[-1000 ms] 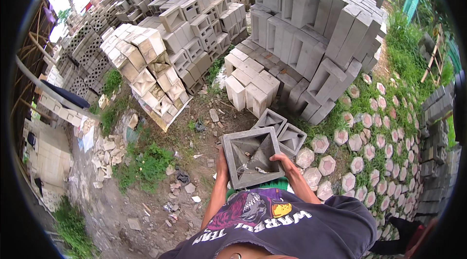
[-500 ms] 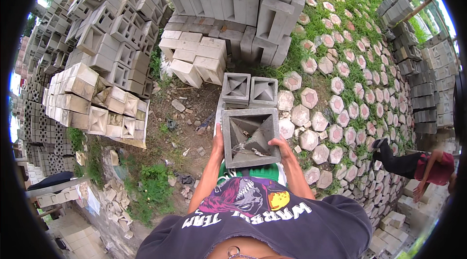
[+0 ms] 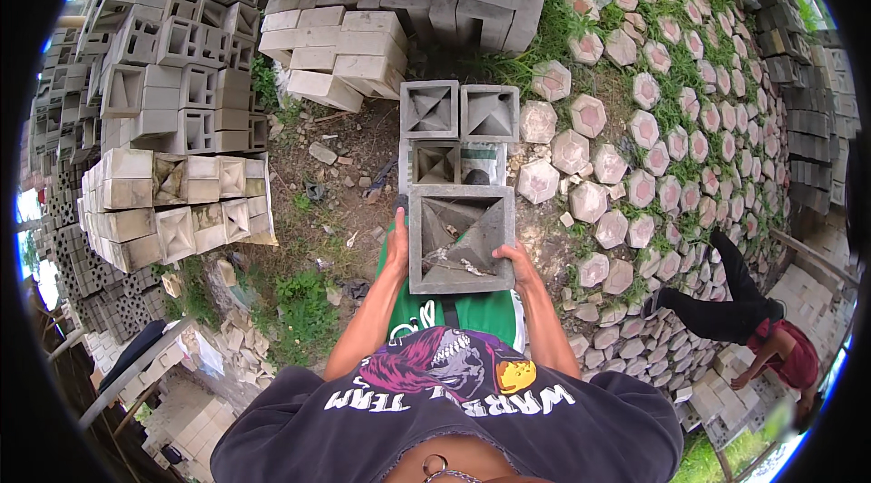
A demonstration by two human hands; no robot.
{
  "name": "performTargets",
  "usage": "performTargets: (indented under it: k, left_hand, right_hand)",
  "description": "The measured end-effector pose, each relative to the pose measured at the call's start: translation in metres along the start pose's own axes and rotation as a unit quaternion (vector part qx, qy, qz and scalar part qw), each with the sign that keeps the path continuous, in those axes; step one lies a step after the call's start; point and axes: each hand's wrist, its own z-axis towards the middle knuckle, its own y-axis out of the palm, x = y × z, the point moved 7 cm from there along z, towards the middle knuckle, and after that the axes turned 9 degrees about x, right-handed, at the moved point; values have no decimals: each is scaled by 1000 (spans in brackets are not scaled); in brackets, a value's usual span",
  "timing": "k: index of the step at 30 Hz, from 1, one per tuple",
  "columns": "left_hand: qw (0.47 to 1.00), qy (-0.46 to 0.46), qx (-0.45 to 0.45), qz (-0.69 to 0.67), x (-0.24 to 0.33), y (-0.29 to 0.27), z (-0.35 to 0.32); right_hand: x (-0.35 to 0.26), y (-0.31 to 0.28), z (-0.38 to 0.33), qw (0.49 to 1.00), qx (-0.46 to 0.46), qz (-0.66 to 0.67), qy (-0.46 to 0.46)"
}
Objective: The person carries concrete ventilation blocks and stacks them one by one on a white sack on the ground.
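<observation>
I hold a grey square concrete vent block point(image 3: 461, 282) in front of my body, its pyramid-shaped recess facing up. My left hand point(image 3: 396, 252) is along the block's left side, fingers partly hidden. On the opposite side, my right hand point(image 3: 519, 263) grips with the thumb over the rim. Stringy debris lies inside the recess. Just beyond stand two similar vent blocks, a left one point(image 3: 429, 109) and a right one point(image 3: 490, 113). Between them and the held block, another block point(image 3: 436, 162) shows in part beside a white and green surface point(image 3: 490, 156).
Pale blocks point(image 3: 313, 57) are stacked at the far left of the vent blocks, with stained blocks point(image 3: 172, 220) further left. Hexagonal pavers point(image 3: 588, 116) cover the grassy ground on the right. A person in a red shirt point(image 3: 794, 351) bends at the far right.
The held block has come slightly nearer my body, uncovering the block and the white and green surface behind it. The person at right has shifted and bent lower.
</observation>
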Motion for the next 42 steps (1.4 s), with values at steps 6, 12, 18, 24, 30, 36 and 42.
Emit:
performTargets:
  k: [6,12,18,24,30,36,42]
  left_hand:
    - [998,-63,-11,27,-47,-5,74]
    - [972,-67,-183,-130,-78,17,167]
    - [962,-30,-262,75,-83,17,251]
    - [898,104,-93,418,-118,9,372]
    - [859,130,-73,491,-145,1,438]
    - [862,207,10,462,-144,-2,455]
    - [905,201,62,371,-128,-2,461]
  right_hand:
    - [22,-5,38,998,57,-15,-5]
    - [52,-2,123,995,96,1,28]
    - [106,-9,220,986,166,2,25]
    - [153,-11,320,974,222,-50,7]
    - [176,-22,398,977,202,-65,8]
    - [175,-27,453,983,154,-100,-12]
    - [157,-20,491,958,163,-231,-48]
